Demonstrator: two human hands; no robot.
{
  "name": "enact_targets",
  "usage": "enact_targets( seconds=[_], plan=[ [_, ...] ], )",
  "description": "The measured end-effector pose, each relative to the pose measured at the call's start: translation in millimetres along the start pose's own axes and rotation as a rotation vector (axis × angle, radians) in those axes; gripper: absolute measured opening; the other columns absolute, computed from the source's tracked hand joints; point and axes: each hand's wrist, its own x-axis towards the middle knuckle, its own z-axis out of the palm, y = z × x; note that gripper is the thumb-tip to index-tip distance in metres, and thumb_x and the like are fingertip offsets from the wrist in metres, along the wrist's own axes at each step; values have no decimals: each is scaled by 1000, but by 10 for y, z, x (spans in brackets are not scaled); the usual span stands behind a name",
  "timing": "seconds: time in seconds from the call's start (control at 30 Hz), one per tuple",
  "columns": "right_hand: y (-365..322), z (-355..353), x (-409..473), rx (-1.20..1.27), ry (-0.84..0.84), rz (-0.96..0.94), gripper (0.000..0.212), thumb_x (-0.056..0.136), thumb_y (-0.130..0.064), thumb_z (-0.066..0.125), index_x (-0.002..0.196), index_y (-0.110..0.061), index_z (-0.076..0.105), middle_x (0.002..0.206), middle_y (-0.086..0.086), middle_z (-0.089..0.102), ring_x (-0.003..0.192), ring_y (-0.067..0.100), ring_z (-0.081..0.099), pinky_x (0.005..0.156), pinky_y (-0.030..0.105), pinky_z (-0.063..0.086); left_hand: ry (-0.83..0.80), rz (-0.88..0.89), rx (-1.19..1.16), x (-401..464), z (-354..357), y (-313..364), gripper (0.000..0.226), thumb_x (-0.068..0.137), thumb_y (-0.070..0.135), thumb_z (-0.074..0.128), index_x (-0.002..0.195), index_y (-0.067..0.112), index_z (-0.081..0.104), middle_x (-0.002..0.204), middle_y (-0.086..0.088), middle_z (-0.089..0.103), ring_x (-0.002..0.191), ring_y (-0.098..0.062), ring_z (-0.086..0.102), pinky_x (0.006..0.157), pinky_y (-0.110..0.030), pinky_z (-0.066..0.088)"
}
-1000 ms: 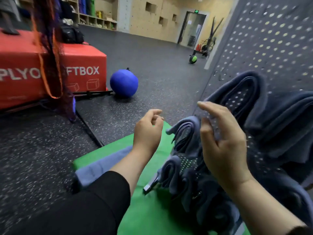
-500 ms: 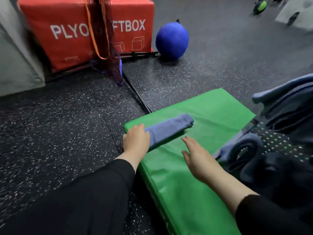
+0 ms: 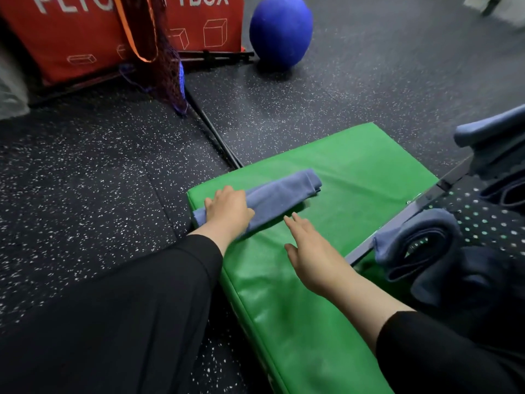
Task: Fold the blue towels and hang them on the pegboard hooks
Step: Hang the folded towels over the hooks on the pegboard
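Where the red box (image 3: 85, 38) stands at the top left, white capitals on its face read "PLYO" and "FTBOX", cut off by the frame's upper edge and partly hidden by a dark net with an orange strap (image 3: 136, 35) hanging in front; white outline drawings of boxes sit under the lettering. A blue ball (image 3: 281, 28) rests on the speckled black floor (image 3: 85, 166) just beside the box.

On the green mat (image 3: 355, 172) lies a folded blue towel (image 3: 284, 190), a long narrow band. Its long axis runs from the mat's near-left corner up and to the right, the folded end pointing toward the mat's middle.

The left hand (image 3: 227, 213) lies over the towel's lower-left end, palm down, fingers bent over the cloth at the mat's edge; whether they pinch it or only press, I cannot tell. A little towel pokes out beyond the hand at the left. The right hand (image 3: 309, 251) is flat and relaxed over the mat, fingers straight and slightly spread, their tips just beside the towel's near edge; touching or not, I cannot tell.

At the right, more blue towels (image 3: 412, 245) hang in loops against a dark pegboard (image 3: 488, 223) dotted with holes.
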Motion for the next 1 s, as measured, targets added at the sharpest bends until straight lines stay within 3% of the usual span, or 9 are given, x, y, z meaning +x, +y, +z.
enact_targets(
  seconds=[0.17,0.37,0.47,0.57,0.67,0.73,0.8,0.93,1.0],
  plan=[
    [127,-274,-101,14,150,-25,71,100,-21,53,161,-20,16,170,1,9,156,19,10,122,44,24,-104,173,-298,-142,-319,143,10,87,15,59,96,17,55,93,-6,61,85,-26,53,62,-33,35],
    [169,-800,-534,63,223,-9,100,87,-21,74,162,-24,7,170,-2,2,156,16,4,124,43,22,-512,74,-1140,-765,-1006,680,14,70,13,57,82,20,61,73,-7,59,64,-20,56,59,-28,43],
    [127,-1097,-864,163,383,-52,96,79,-16,81,158,-17,28,166,6,24,152,20,26,121,40,29,-691,120,-1254,-1078,-1298,929,28,64,15,61,91,19,60,81,-12,56,70,-24,56,61,-29,44],
    [81,-1404,-1298,257,574,-17,73,77,-19,79,143,-21,49,140,3,60,124,22,57,101,34,46,-802,172,-1273,-1339,-1558,1139,50,57,24,67,105,20,56,89,-14,52,73,-25,53,64,-32,46],
    [58,-1731,-1739,323,709,64,37,75,-21,65,111,-29,63,99,-9,71,90,19,64,76,33,49,-716,210,-1234,-1631,-1810,1367,44,59,21,69,101,17,56,84,-13,48,68,-22,50,63,-33,42],
    [46,-1965,-1995,271,743,110,27,79,-20,67,104,-29,63,95,-10,70,87,19,63,76,37,51,-517,264,-1059,-1808,-1929,1546,23,73,18,70,94,15,61,79,-10,57,69,-20,51,66,-32,41],
    [40,-2205,-2205,158,727,169,20,81,-23,66,100,-27,63,96,-6,69,89,24,61,75,39,51,-299,362,-895,-2006,-2014,1749,16,88,14,65,103,19,66,89,-4,69,73,-17,55,66,-27,44],
    [0,-2670,-2516,-56,684,294,16,81,-29,63,95,-20,61,97,2,69,94,32,60,73,39,47,-142,657,-781,-2499,-2174,2180,52,95,25,64,145,17,51,144,-1,55,129,-12,52,98,-12,38],
    [-41,-2857,-2646,-125,655,335,15,81,-29,63,92,-19,61,95,5,68,95,34,60,70,37,42,-53,743,-625,-2713,-2182,2368,84,81,54,58,155,19,37,160,1,37,149,-15,31,120,-29,24]
  ],
)
